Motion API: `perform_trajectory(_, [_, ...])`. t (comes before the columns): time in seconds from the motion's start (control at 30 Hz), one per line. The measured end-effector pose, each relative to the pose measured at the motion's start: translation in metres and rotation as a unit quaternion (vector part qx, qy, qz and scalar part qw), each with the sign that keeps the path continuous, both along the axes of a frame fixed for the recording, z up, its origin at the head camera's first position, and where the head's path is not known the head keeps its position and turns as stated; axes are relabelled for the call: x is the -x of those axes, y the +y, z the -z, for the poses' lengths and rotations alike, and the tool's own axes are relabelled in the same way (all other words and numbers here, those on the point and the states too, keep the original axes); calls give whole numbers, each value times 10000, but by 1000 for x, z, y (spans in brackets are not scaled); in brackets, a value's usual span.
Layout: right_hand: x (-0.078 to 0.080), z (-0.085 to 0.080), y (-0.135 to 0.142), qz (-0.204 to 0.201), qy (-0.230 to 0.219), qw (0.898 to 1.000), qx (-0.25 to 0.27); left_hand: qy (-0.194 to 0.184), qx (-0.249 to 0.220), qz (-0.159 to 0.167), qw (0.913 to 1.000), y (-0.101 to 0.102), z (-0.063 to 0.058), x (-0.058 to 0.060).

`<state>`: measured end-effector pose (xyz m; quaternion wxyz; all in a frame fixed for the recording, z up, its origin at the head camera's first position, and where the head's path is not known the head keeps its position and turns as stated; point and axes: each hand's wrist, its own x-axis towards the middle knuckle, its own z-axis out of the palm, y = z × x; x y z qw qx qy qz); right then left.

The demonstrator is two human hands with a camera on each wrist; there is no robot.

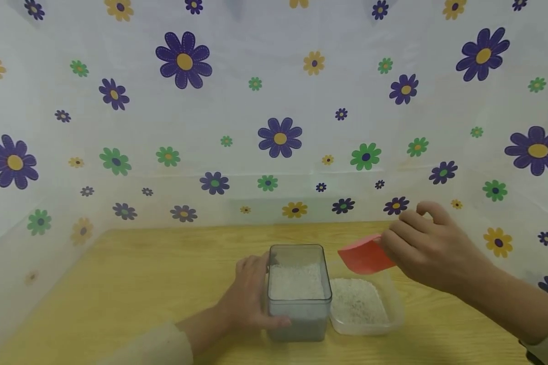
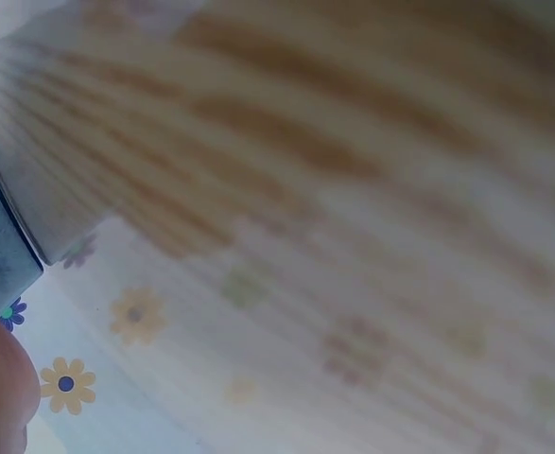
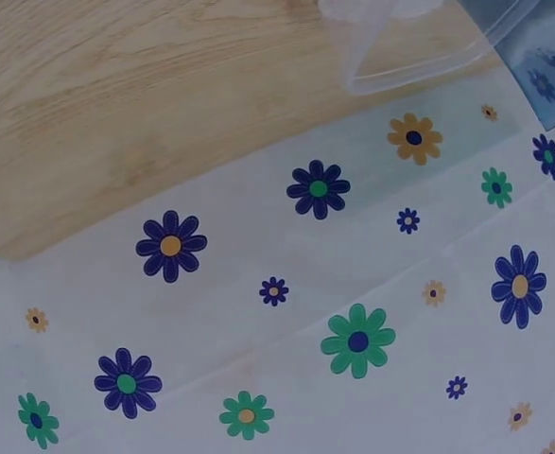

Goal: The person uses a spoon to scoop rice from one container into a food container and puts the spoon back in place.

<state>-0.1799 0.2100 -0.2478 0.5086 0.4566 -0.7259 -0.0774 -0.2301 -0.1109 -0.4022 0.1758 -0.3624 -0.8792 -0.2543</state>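
Note:
A tall grey see-through container (image 1: pixel 299 322) holds white grains that look like rice (image 1: pixel 297 281). My left hand (image 1: pixel 243 296) grips its left side, thumb across the front and fingers behind. Just right of it sits a shallow translucent tub (image 1: pixel 396 306), also with white grains (image 1: pixel 358 301) inside. Above that tub, my right hand (image 1: pixel 426 248) pinches a curved red scoop (image 1: pixel 367 256), tilted toward the left; whether grains lie in it is hidden. In the left wrist view, only the container's edge (image 2: pixel 8 232) and a fingertip show. The right wrist view catches the tub's corner (image 3: pixel 390 80).
Both vessels stand on a light wooden table (image 1: pixel 164 274). A white flower-printed sheet (image 1: pixel 237 111) rises behind the table and along both sides. Much of the left wrist view is blurred.

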Motion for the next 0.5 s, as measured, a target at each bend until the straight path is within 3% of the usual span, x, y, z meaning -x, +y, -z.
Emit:
perform_trajectory(0.23, [5,-6,-23,-46,266,9996,118,18,46,-7,10000,-1,1,2])
perform_trajectory(0.5, [11,3,-39,4,-225,9990,-379,292,-41,119,9995,0,0,6])
